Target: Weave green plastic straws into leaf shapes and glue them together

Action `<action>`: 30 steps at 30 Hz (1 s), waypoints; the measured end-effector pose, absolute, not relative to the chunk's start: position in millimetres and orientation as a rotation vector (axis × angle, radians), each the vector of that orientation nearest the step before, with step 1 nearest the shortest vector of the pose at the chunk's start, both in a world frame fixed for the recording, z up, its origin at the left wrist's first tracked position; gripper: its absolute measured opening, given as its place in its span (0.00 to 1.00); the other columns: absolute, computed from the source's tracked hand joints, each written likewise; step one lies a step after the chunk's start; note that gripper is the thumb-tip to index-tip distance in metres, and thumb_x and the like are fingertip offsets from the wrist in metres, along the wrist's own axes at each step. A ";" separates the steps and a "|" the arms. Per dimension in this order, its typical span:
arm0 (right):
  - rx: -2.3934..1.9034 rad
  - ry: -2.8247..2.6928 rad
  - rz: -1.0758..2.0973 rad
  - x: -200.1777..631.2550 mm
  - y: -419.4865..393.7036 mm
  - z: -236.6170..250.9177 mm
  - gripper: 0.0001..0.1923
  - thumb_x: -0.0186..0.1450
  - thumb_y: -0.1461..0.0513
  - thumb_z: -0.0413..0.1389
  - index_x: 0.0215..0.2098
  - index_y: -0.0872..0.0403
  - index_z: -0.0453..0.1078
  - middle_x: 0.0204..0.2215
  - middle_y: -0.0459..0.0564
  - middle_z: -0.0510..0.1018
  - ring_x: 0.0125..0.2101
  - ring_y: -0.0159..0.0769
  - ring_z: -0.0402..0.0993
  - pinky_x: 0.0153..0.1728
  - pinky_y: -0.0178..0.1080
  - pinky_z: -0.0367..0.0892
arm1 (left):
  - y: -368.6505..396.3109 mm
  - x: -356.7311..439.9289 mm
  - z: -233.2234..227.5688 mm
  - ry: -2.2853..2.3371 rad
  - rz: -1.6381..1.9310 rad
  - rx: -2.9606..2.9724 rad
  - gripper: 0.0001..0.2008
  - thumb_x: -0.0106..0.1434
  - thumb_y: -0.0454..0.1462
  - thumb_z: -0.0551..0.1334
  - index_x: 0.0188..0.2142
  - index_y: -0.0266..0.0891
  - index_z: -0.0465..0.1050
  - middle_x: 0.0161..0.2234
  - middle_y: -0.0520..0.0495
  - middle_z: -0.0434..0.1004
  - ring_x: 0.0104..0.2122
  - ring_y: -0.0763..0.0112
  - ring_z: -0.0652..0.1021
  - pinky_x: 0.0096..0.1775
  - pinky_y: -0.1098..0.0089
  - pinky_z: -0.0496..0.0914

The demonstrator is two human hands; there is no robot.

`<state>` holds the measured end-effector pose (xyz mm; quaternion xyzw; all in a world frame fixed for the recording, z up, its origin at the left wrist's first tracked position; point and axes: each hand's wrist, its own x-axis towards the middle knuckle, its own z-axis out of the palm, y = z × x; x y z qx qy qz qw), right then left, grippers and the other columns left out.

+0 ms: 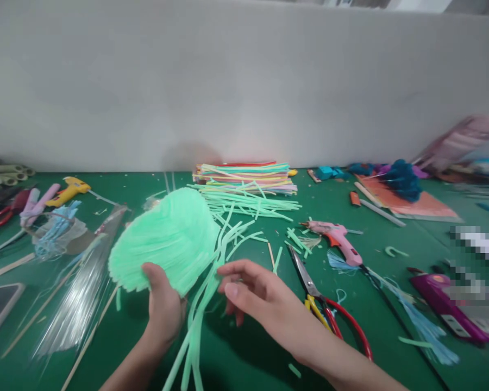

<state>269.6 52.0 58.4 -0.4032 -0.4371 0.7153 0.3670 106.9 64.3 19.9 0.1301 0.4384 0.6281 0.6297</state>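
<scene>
My left hand point(163, 301) grips a mint-green, fuzzy, leaf-like shape point(167, 239) that looks built from rows of pipe cleaners. Its thumb presses on the front; the other fingers are hidden behind. Several long loose mint pipe cleaners point(201, 304) run just right of the shape, down towards the lower edge. At these strands is my right hand point(256, 298), fingers loosely curled and thumb apart from the index finger. The index fingertip meets or overlaps the strands; I cannot tell which. Nothing shows between its fingers.
Scissors point(309, 277) and a pink glue gun point(338, 239) lie to the right. Bundled coloured pipe cleaners point(244, 176) sit at the wall. On the left are a yellow glue gun point(71, 190), clear plastic film point(77, 293) and thin sticks. A purple device point(452, 309) lies far right.
</scene>
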 end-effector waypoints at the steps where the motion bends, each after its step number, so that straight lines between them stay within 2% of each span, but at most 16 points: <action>1: -1.021 -1.123 1.820 266.2 53.5 55.3 0.24 0.60 0.49 0.63 0.48 0.53 0.66 0.34 0.45 0.71 0.29 0.27 0.69 0.27 0.31 0.65 | 63.2 107.4 17.5 1.029 1.460 0.308 0.41 0.53 0.68 0.51 0.53 0.45 0.72 0.46 0.42 0.81 0.53 0.50 0.75 0.54 0.54 0.69; 3: -0.989 -1.111 1.805 259.0 58.9 54.4 0.27 0.58 0.49 0.65 0.49 0.54 0.65 0.32 0.43 0.71 0.27 0.26 0.69 0.26 0.30 0.65 | 61.7 106.6 14.0 1.092 1.493 0.345 0.40 0.52 0.68 0.54 0.50 0.43 0.75 0.44 0.41 0.82 0.54 0.49 0.74 0.54 0.55 0.69; 6: -0.968 -1.116 1.796 251.0 67.6 58.2 0.24 0.57 0.49 0.65 0.44 0.55 0.68 0.29 0.42 0.71 0.26 0.27 0.69 0.25 0.30 0.64 | 61.2 102.8 12.7 1.174 1.431 0.422 0.33 0.52 0.64 0.59 0.43 0.40 0.77 0.39 0.41 0.82 0.52 0.47 0.76 0.52 0.56 0.71; 11: -0.981 -1.213 1.672 249.1 71.9 59.9 0.17 0.60 0.51 0.62 0.36 0.56 0.71 0.25 0.43 0.73 0.27 0.28 0.69 0.29 0.32 0.65 | 66.0 102.8 27.6 1.252 1.366 0.433 0.18 0.55 0.49 0.67 0.37 0.37 0.77 0.30 0.46 0.81 0.42 0.51 0.80 0.46 0.57 0.73; 15: -1.088 -1.328 1.534 252.1 72.5 58.9 0.12 0.63 0.53 0.60 0.36 0.54 0.72 0.28 0.45 0.76 0.29 0.29 0.70 0.31 0.33 0.65 | 74.4 105.8 47.9 1.192 1.414 0.416 0.08 0.53 0.37 0.69 0.33 0.39 0.76 0.27 0.50 0.80 0.38 0.56 0.80 0.44 0.62 0.73; 19: -1.164 -1.387 1.414 254.0 71.4 58.6 0.10 0.64 0.55 0.59 0.37 0.53 0.72 0.32 0.46 0.78 0.33 0.33 0.73 0.34 0.34 0.66 | 80.5 103.7 53.1 1.164 1.413 0.377 0.07 0.53 0.34 0.69 0.33 0.38 0.75 0.27 0.51 0.79 0.36 0.59 0.80 0.41 0.65 0.73; 24: -1.214 -1.546 1.218 254.4 66.7 59.3 0.06 0.66 0.57 0.56 0.38 0.50 0.74 0.36 0.44 0.78 0.34 0.31 0.73 0.34 0.32 0.65 | 79.5 100.8 47.0 1.183 1.417 0.378 0.11 0.53 0.37 0.70 0.37 0.37 0.76 0.28 0.52 0.78 0.31 0.64 0.78 0.33 0.69 0.73; 30: -1.200 -1.528 1.310 251.4 67.0 56.8 0.05 0.65 0.59 0.58 0.37 0.51 0.72 0.34 0.44 0.79 0.32 0.31 0.74 0.33 0.32 0.68 | 76.5 108.3 55.7 1.194 1.447 0.401 0.16 0.54 0.34 0.68 0.43 0.40 0.75 0.32 0.51 0.81 0.40 0.59 0.79 0.39 0.67 0.74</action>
